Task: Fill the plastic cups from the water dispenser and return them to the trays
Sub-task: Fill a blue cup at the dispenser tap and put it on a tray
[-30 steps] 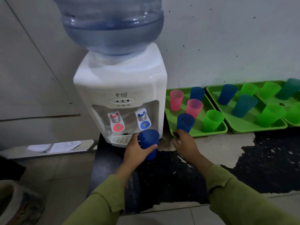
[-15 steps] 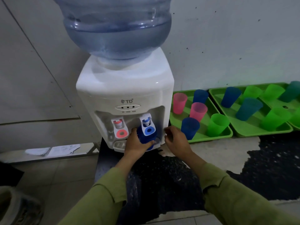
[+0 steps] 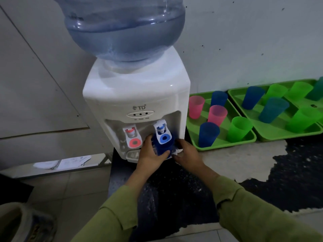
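Note:
A white water dispenser (image 3: 136, 95) with a big blue bottle (image 3: 125, 28) stands on a dark counter. My left hand (image 3: 150, 156) grips a blue plastic cup (image 3: 163, 149) held right under the blue tap (image 3: 163, 135); the tap lever hides the cup's rim. My right hand (image 3: 188, 154) sits just right of the cup at the dispenser's base, fingers loosely curled and holding nothing. To the right, a green tray (image 3: 225, 145) carries pink, blue and green cups. A second green tray (image 3: 283, 135) holds several more blue, teal and green cups.
The red tap (image 3: 132, 138) is left of the cup. The dark speckled counter (image 3: 174, 189) has a pale worn patch (image 3: 236, 159) in front of the trays. Papers (image 3: 63, 162) lie on a low ledge at left. A wall runs close behind everything.
My left hand carried the blue cup up and in under the blue tap. My right hand moved left from the near tray to the dispenser's base beside the cup.

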A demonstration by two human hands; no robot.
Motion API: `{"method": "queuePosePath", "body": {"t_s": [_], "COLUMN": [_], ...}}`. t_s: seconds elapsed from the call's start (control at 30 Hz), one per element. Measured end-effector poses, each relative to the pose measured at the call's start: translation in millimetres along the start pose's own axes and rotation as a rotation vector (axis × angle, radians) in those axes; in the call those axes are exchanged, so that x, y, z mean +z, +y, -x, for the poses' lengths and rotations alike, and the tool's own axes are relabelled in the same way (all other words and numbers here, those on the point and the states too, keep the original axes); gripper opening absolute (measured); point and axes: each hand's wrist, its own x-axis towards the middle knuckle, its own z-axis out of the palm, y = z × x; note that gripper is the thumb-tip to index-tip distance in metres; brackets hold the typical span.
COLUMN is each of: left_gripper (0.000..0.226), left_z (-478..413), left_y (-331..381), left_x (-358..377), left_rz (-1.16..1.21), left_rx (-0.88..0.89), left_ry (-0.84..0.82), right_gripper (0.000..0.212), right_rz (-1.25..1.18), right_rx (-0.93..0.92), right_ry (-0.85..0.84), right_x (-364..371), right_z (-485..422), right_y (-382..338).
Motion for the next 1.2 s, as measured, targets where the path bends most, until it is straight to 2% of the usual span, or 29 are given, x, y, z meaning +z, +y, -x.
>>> {"method": "queuePosePath", "body": {"t_s": [0.07, 0.17, 0.27, 0.47, 0.7, 0.93, 1.03, 1.2], "left_gripper": [0.062, 0.036, 0.019, 0.018, 0.018, 0.017, 0.029, 0.023], "left_z": [5, 6, 3, -3, 3, 8, 3, -1], "left_y": [4, 16, 27, 36, 40, 47, 56, 60], "left_x": [-4, -9, -11, -10, -11, -25, -29, -31], "left_rz": [-0.033, -0.149, -0.279, -0.383, -0.411, -0.191, -0.018, 0.108], "left_rx": [0.062, 0.148, 0.145, 0.005, 0.061, 0.083, -0.013, -0.15], "left_ry": [0.043, 0.137, 0.212, 0.173, 0.143, 0.097, 0.114, 0.083], "right_gripper": [0.056, 0.071, 0.072, 0.068, 0.069, 0.072, 0.074, 0.072], "right_rz": [-0.041, -0.134, -0.204, -0.225, -0.217, -0.232, -0.208, -0.201], "right_rx": [0.027, 0.06, 0.087, 0.133, 0.13, 0.129, 0.149, 0.151], "right_ry": [-0.016, -0.008, 0.007, -0.002, 0.006, -0.012, -0.007, -0.011], "right_x": [7, 14, 16, 18, 16, 16, 17, 18], "right_z": [0, -3, -8, -10, -8, -9, -10, -10], "right_y": [-5, -14, -23, -26, -26, -26, -26, -25]}}
